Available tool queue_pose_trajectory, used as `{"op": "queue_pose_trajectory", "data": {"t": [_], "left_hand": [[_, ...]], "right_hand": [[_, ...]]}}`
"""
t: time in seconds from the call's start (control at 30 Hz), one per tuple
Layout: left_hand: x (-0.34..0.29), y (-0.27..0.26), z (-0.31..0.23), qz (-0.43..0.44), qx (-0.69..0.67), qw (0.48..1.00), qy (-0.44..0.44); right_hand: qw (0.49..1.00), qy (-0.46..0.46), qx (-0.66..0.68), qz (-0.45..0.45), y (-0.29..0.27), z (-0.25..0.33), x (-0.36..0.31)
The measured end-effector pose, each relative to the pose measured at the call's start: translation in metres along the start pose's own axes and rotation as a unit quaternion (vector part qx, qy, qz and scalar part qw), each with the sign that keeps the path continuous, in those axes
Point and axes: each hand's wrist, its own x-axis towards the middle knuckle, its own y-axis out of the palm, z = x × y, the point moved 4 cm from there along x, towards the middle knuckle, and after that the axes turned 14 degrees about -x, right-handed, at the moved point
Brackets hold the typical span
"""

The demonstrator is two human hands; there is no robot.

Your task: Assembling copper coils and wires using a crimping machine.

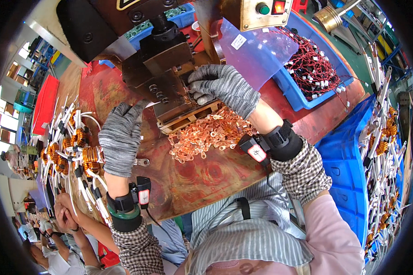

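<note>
My left hand [120, 137], in a grey knitted glove, is beside the press's left side with its fingers closed. A short piece of white wire [151, 104] shows at its fingertips, pointing toward the press tooling [158, 89]. A silver ring terminal [142, 162] shows just right of that hand's heel. My right hand [222, 87], gloved alike, is at the right side of the tooling with fingers curled together. What they pinch is hidden. Below it lies a heap of copper ring terminals [206, 135], against a small wooden frame [188, 120].
Orange-wound coils with white leads [64, 153] lie at the left table edge, near another person's hands [65, 211]. A blue bin [298, 103] of red-black wires stands right. A control box [261, 13] hangs above. More coils fill a blue-lined container [344, 169] at far right.
</note>
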Motion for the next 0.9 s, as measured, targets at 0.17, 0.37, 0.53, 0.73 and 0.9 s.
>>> {"op": "queue_pose_trajectory", "data": {"t": [0.17,0.37,0.53,0.73,0.9], "left_hand": [[0.001,-0.001,-0.001,0.046,-0.031,0.995,-0.077],[0.002,-0.001,-0.001,0.052,-0.003,0.997,-0.062],[0.003,-0.002,-0.004,0.047,0.001,0.997,-0.057],[0.001,-0.001,-0.002,0.020,0.011,1.000,-0.002],[0.000,0.001,0.001,0.025,0.005,1.000,-0.013]], "right_hand": [[0.999,-0.016,-0.039,-0.003,-0.002,0.001,-0.002],[0.999,-0.019,-0.027,0.007,-0.001,0.001,-0.001],[0.999,-0.020,-0.024,0.009,-0.003,-0.001,0.000],[0.998,-0.025,-0.056,-0.009,-0.006,-0.001,0.000],[0.987,-0.070,-0.104,-0.100,-0.019,0.008,-0.013]]}}
